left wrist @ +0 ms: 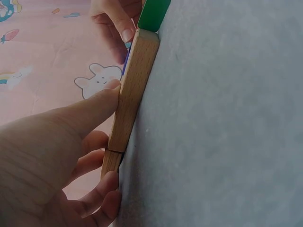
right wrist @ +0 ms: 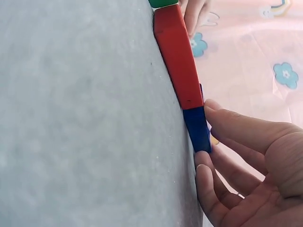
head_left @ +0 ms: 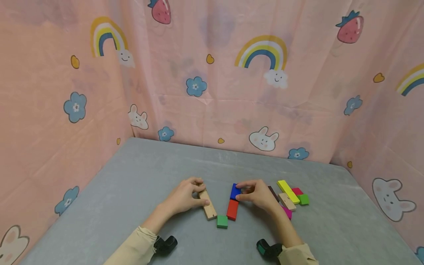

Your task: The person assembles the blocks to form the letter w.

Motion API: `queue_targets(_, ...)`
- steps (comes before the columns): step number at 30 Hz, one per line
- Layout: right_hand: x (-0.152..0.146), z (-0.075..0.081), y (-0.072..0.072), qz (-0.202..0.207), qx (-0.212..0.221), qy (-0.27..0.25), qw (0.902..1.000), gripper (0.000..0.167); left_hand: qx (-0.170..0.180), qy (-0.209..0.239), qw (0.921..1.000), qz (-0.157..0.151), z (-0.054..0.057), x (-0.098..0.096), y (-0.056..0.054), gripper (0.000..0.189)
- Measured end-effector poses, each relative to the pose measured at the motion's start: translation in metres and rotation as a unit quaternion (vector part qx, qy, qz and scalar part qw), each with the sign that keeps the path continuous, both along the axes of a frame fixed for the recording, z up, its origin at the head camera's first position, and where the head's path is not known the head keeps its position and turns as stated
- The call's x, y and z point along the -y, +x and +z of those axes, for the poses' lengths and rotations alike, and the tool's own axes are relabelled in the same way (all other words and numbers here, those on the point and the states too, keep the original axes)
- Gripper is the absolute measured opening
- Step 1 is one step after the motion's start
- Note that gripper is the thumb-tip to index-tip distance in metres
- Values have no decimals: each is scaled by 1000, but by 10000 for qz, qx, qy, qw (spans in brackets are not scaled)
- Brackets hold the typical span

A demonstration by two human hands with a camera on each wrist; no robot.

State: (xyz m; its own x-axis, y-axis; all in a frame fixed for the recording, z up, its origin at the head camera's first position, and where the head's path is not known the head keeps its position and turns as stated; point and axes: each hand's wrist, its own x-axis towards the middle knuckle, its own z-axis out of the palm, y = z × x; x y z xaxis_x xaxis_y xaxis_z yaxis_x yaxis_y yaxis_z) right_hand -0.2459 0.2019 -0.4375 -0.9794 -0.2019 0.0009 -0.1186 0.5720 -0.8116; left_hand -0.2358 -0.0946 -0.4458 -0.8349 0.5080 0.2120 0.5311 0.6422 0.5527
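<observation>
My left hand [head_left: 190, 195] grips a long natural wood block [head_left: 207, 204] lying flat on the grey table; thumb and fingers pinch its far end, as the left wrist view shows on the wood block [left wrist: 132, 90]. My right hand [head_left: 253, 193] pinches a small blue block [head_left: 235, 191] that lies end to end with a red block [head_left: 232, 209]. In the right wrist view the blue block [right wrist: 196, 128] butts against the red block [right wrist: 177, 56]. A green cube [head_left: 222, 221] sits between the near ends of the wood and red blocks.
To the right of my right hand lie a yellow bar [head_left: 288, 191], a tan block [head_left: 286, 201], a brown strip [head_left: 273, 193], a pink-red piece [head_left: 297, 191], a green piece [head_left: 303, 199] and a magenta piece [head_left: 287, 212]. Pink patterned curtain [head_left: 212, 81] walls the grey table [head_left: 139, 173] on three sides.
</observation>
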Motion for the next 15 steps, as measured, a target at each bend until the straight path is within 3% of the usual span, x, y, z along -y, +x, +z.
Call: queue_targets(15,-5,4,0,229,87,-145,9996,45,12,41,10000,0,1,-1,1,65)
